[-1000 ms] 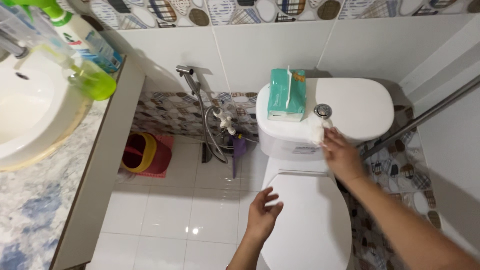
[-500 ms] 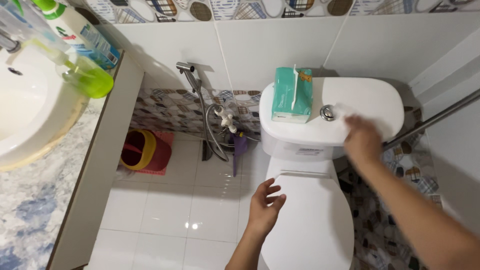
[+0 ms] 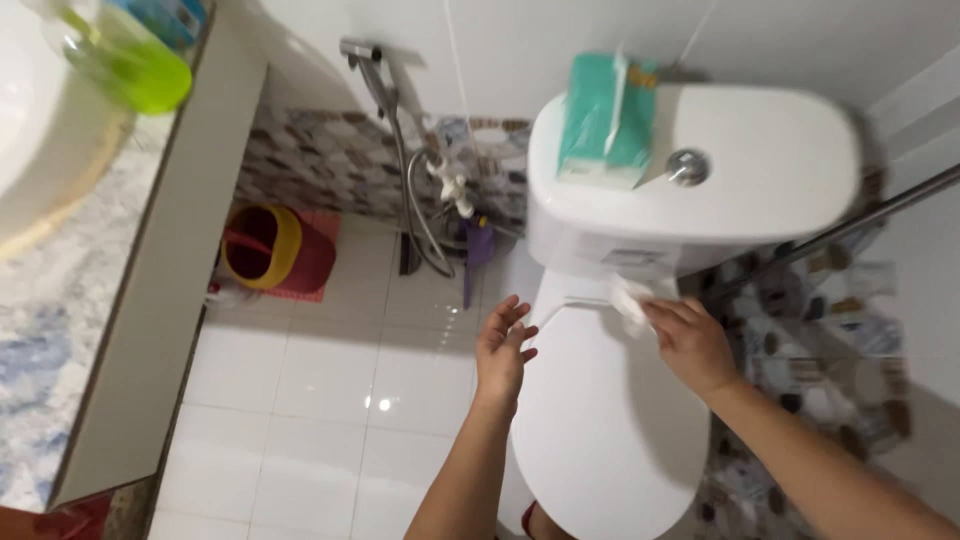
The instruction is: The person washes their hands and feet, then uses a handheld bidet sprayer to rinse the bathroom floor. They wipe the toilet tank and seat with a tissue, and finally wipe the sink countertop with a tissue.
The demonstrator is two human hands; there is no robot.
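The right hand (image 3: 692,340) is pinching a small white wipe (image 3: 630,298) and pressing it on the back part of the toilet lid (image 3: 610,420), just under the toilet tank (image 3: 760,165). The fingers are curled around the wipe. The picture is a bit blurry here, so the wipe looks like a soft white lump.

The left hand (image 3: 503,345) is open with its fingers spread. It holds nothing. It hangs beside the left edge of the toilet lid, over the white floor (image 3: 330,400). I cannot tell if it touches the lid.

The toilet lid is shut. On top of the tank, at its left end, lies a green pack of tissues (image 3: 603,122). A round silver flush button (image 3: 687,167) sits just beside the pack, near the middle of the tank top.

Left of the tank, a spray hose (image 3: 400,160) hangs on the wall. Further left of the toilet, on the floor by the wall, lies a red and yellow scoop (image 3: 270,255) on a pink mat. Far left of the toilet is the table (image 3: 150,290) with the sink, and a green bottle (image 3: 130,60) stands on it.
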